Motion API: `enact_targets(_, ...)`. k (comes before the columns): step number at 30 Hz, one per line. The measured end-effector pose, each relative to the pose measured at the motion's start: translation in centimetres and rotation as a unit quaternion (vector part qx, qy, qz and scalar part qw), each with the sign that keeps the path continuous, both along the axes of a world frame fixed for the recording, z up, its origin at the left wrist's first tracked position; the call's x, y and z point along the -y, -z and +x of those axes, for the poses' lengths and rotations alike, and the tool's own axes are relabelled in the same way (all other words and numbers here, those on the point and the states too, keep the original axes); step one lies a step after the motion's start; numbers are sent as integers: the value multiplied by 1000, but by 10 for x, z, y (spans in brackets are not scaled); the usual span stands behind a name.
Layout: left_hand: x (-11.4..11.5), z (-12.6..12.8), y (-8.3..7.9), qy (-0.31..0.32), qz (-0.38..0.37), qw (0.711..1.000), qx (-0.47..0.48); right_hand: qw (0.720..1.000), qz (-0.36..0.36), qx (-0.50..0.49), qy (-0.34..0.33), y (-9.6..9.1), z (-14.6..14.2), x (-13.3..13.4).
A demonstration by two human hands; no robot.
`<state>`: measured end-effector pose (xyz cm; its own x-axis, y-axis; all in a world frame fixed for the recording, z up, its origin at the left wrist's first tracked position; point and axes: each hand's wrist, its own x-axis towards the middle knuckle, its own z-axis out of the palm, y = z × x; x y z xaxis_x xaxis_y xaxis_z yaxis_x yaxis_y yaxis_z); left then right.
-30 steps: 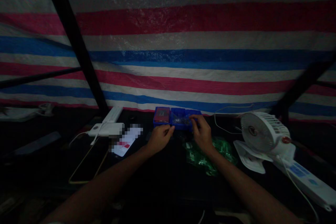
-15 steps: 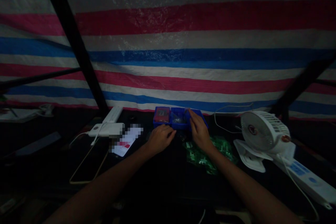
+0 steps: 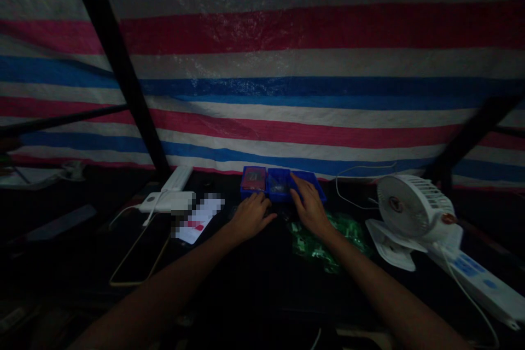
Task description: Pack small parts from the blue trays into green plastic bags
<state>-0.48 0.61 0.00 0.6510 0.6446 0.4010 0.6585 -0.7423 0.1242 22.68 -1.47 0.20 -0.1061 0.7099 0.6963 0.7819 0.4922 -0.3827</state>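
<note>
A blue plastic tray with three compartments (image 3: 283, 185) stands low in the middle of the dark tabletop. Its left compartment holds something red, and its middle one holds a small clear, shiny item. My right hand (image 3: 309, 209) rests its fingertips on the tray's right compartment, fingers apart, with nothing visible in them. My left hand (image 3: 251, 217) lies just in front of the tray, fingers curled and pointing right. The dim light hides whether it holds anything small. Below my right hand lies a clear bag of green pieces (image 3: 324, 243).
A white clip-on fan (image 3: 412, 208) and a white power strip (image 3: 479, 284) stand at right. At left lie a white power bank (image 3: 166, 202), a phone (image 3: 139, 251) and a white card (image 3: 199, 221). A striped tarp and black poles stand behind.
My hands have drawn apart from their close position over the tray. My left hand has moved back toward me, and my right hand has settled flatter on the tray's right compartment.
</note>
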Motion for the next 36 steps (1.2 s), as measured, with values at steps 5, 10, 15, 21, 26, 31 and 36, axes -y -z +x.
enact_targets(5, -2, 1, 3, 56, -32, 998, 4, 1000, 13, -20, 4, -3, -2, 2)
enact_targets(10, -3, 3, 4, 80, -137, 969, 187, 999, 25, -35, -9, -12, -5, 9)
enact_targets(15, -1, 4, 1, 48, -206, 933, 290, 998, 4, -26, -58, -17, -8, 15)
enact_targets(21, -2, 10, 8, 79, -264, 892, 358, 991, -53, -33, -116, -11, -11, 16)
enact_targets(26, -4, 13, 13, 104, -272, 878, 380, 987, -85, -30, -136, -14, -12, 19)
enact_targets(31, -2, 12, 6, 99, -273, 894, 340, 986, -89, -43, -132, -13, -11, 18)
enact_targets(36, 3, 10, -2, 94, -256, 906, 322, 988, -74, -65, -116, -13, -11, 18)
